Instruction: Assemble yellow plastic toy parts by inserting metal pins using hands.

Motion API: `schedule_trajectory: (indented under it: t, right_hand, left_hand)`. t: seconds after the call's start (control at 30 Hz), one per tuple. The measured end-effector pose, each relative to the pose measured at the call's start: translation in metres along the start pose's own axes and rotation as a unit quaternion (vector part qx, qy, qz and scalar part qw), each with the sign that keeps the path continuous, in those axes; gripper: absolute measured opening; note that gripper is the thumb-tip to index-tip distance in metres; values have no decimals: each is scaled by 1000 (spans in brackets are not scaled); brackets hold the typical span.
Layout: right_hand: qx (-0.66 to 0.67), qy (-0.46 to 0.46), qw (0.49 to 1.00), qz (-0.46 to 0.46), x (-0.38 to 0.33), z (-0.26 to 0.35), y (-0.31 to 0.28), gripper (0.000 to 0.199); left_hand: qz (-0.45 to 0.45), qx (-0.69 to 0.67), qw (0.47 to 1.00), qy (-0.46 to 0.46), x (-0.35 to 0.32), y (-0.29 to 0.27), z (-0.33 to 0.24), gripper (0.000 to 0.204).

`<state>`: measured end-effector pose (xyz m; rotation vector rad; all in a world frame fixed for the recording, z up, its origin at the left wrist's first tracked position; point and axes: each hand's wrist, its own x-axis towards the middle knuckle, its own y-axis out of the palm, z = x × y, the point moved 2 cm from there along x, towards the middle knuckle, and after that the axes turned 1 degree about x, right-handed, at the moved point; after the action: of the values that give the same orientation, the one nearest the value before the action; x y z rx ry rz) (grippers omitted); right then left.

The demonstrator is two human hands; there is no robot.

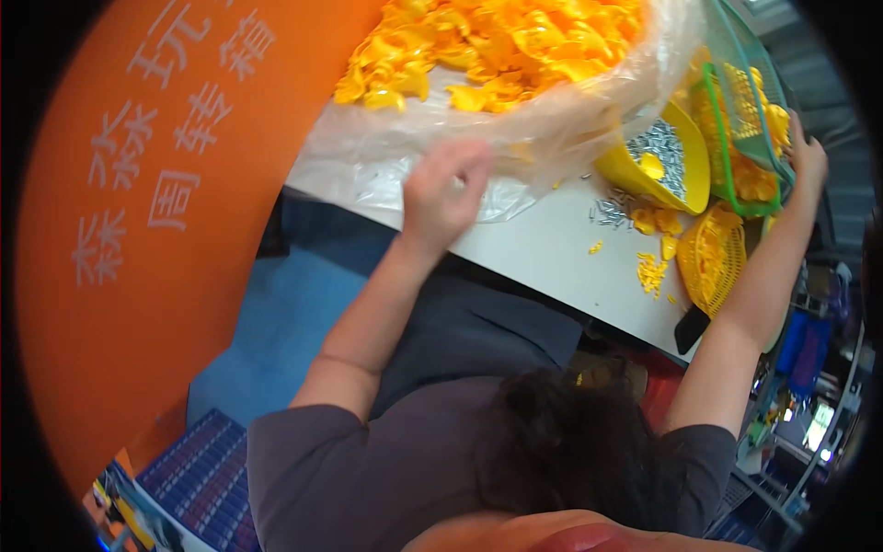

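Lying in bag [359, 152], yellow pieces [533, 41], in bowl [635, 182], metal pins [673, 152]

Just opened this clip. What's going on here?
A person works at a white table with both hands apart. Their right hand is at the edge of a teal mesh basket, seemingly gripping it, beside a green-rimmed basket holding yellow parts. The left hand, partly curled with nothing visible in it, is by clear plastic sheeting around a yellow heap. Between them sits a yellow bowl of metal pins.
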<state>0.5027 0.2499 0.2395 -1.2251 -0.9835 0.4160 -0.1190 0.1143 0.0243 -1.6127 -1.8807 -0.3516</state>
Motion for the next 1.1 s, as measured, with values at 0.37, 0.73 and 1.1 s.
schedule_trajectory:
  t: [0.37,0.73,1.1]
  right_hand:
    - [385,-175,890,169,-271,38,-85,29]
    - [360,-142,867,315,-408,89,42,22]
    - [326,-311,886,112,-415,126,82,14]
  left_hand:
    - [234,371,885,-156,87,23,102,33]
    - [116,-118,962,-219,9,14,8,17]
    - [337,125,883,-303,-49,77,-26,32]
